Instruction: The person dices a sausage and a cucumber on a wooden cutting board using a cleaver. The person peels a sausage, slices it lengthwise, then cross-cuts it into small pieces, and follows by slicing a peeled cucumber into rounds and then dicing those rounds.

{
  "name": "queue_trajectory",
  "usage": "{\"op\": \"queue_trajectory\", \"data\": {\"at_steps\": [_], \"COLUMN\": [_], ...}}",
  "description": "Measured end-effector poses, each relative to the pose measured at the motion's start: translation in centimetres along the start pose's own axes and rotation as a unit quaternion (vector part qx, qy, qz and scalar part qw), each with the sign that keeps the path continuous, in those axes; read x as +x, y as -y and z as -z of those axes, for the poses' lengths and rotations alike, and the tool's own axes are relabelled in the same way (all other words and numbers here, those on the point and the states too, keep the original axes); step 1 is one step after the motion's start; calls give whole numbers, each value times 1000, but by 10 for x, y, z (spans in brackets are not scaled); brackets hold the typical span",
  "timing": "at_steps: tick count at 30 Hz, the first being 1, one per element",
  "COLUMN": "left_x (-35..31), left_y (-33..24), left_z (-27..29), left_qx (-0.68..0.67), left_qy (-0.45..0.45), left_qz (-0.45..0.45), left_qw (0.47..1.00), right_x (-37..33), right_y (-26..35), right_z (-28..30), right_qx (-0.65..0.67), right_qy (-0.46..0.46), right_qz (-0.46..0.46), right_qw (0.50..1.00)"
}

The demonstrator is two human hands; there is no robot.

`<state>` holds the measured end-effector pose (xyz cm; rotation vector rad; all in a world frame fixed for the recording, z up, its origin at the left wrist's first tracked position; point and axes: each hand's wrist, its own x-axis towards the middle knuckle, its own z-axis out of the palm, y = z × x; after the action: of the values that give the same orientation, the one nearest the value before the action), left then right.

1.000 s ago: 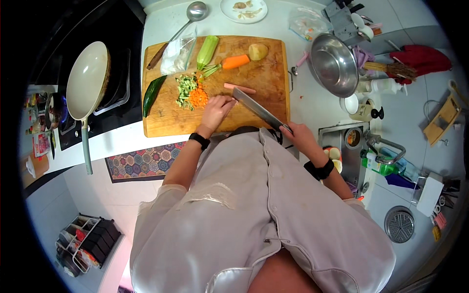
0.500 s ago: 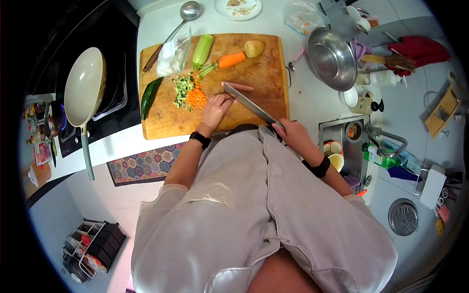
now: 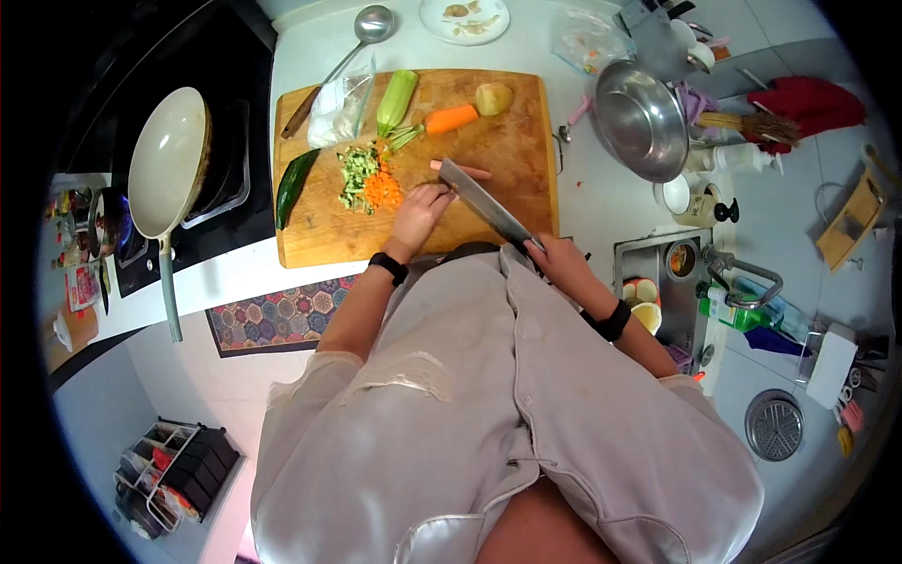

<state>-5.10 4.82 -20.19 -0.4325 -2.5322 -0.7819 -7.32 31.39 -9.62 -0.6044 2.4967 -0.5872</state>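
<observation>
My right hand [image 3: 561, 260] is wrapped round the handle of a broad kitchen knife [image 3: 484, 202], whose blade slants up and left over the wooden cutting board [image 3: 507, 132]. A pink sausage-like stick [image 3: 475, 173] lies on the board along the blade's far side, partly covered by it. Close to the blade's near side, my left hand [image 3: 420, 218] has its fingers curled down and pressed together; whatever lies under them is hidden. Just beyond that hand sit heaps of diced orange carrot [image 3: 383, 191] and diced green vegetable [image 3: 358, 176].
On the board also lie a dark cucumber [image 3: 296, 188], a pale green squash [image 3: 397, 101], a carrot [image 3: 451, 118], a peeled potato [image 3: 493, 99] and a plastic bag [image 3: 340, 111]. A ladle [image 3: 374, 25], steel bowl [image 3: 641, 122], frying pan [image 3: 169, 164] and sink [image 3: 693, 320] surround it.
The knife blade has shifted slightly and shows more of its flat side. The left hand stays almost in place beside it. The whole view has moved a little.
</observation>
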Motion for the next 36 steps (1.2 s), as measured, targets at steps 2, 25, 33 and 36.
{"op": "queue_trajectory", "data": {"at_steps": [2, 25, 33, 36], "left_x": [1, -4, 10, 29], "left_y": [-2, 0, 15, 14], "left_z": [0, -3, 5, 18], "left_qx": [-8, -4, -76, -40], "left_qy": [-1, 28, 105, 143], "left_qz": [7, 21, 46, 38], "left_qw": [1000, 999, 990, 988], "right_x": [-2, 2, -15, -20], "right_y": [3, -1, -2, -6], "right_z": [5, -3, 25, 33], "right_qx": [-8, 8, 20, 40], "right_qy": [-7, 16, -28, -36], "right_qz": [-2, -9, -12, -2], "right_qw": [1000, 1000, 999, 999]}}
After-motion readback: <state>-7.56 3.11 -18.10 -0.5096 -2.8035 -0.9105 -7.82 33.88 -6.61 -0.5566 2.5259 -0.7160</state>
